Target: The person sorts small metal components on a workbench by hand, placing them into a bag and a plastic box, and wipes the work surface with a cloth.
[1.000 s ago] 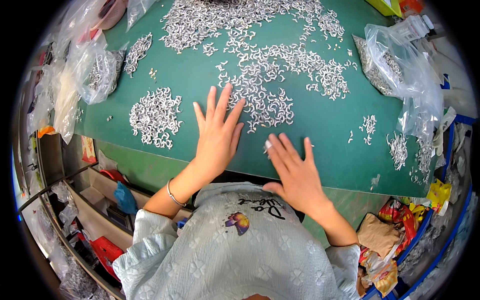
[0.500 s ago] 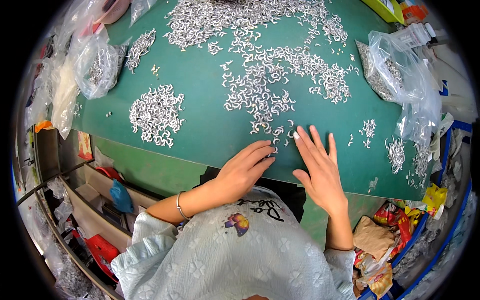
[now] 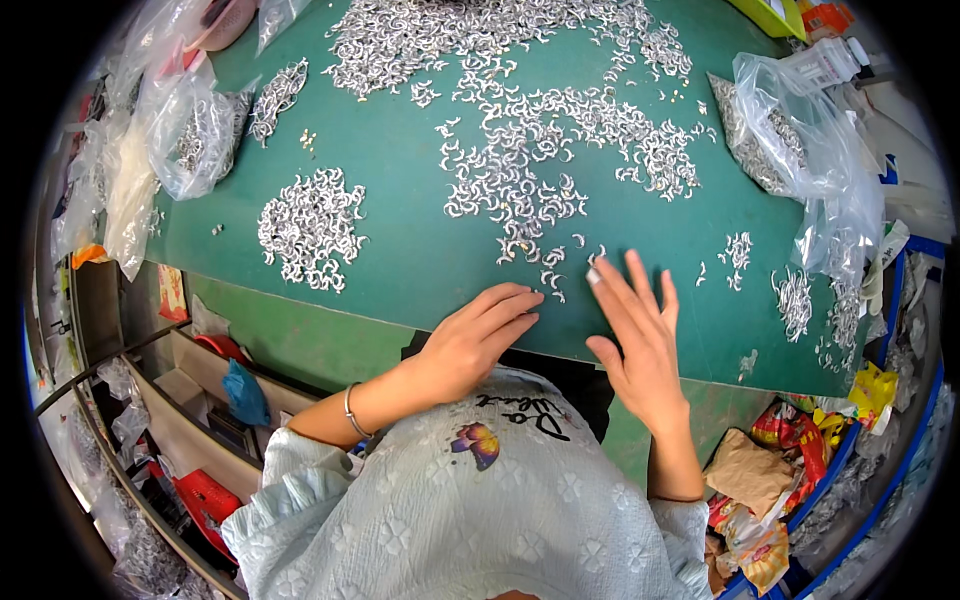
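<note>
Small crescent-shaped silvery metal pieces [image 3: 515, 185] lie scattered over the green table in front of me. The lower tip of this spread reaches down between my hands. My left hand [image 3: 475, 340] is at the table's near edge, its fingers loosely bent and pointing right, with fingertips beside a few loose pieces [image 3: 551, 283]; its thumb is hidden. My right hand [image 3: 638, 335] rests over the table with fingers stretched and apart, its index fingertip close to a single crescent piece [image 3: 597, 254]. Neither hand visibly holds anything.
A large heap [image 3: 420, 45] of the same pieces lies at the far side, a rounded pile [image 3: 312, 228] at left. Small clusters [image 3: 792, 303] lie at right. Clear plastic bags [image 3: 815, 150] stand on both sides. The green table's near edge [image 3: 300, 298] runs before me.
My right hand has shifted slightly right, and my left hand slightly left. The loose pieces between them sit a little differently, with one now by the right index fingertip.
</note>
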The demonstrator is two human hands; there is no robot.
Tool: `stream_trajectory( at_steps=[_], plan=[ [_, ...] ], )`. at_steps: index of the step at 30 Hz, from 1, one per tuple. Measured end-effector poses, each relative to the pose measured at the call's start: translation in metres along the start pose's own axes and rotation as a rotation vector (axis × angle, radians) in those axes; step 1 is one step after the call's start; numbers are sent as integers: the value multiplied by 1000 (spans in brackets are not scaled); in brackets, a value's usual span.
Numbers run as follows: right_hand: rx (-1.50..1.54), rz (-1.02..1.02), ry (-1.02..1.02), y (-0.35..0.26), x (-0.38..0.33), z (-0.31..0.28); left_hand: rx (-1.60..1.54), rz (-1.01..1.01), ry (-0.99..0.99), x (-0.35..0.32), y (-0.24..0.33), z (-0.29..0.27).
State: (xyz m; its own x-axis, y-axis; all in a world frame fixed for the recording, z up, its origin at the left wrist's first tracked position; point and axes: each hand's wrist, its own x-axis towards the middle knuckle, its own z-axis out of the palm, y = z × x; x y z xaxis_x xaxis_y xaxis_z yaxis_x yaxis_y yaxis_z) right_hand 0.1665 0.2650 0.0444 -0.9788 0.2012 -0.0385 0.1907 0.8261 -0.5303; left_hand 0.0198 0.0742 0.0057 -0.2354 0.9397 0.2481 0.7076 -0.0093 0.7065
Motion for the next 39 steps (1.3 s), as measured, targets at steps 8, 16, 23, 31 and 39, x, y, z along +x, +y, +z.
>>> stream_trajectory(
  at_steps=[8, 16, 23, 31, 39],
  plan=[
    [-63, -25, -123, -10, -2, 7, 16, -120, 168, 1, 2, -2],
    [-52, -66, -147, -20, -2, 20, 93, -93, 78, 13, 6, 1],
    [-185, 98, -7, 2, 9, 9, 122, -188, 134, 7, 4, 0],
    [-76, 50, -98, -10, -2, -1, 154, -283, 107, 12, 10, 0],
    [-111, 110, -61, -7, -10, -1, 179, -216, 110, 11, 6, 1]
  ],
)
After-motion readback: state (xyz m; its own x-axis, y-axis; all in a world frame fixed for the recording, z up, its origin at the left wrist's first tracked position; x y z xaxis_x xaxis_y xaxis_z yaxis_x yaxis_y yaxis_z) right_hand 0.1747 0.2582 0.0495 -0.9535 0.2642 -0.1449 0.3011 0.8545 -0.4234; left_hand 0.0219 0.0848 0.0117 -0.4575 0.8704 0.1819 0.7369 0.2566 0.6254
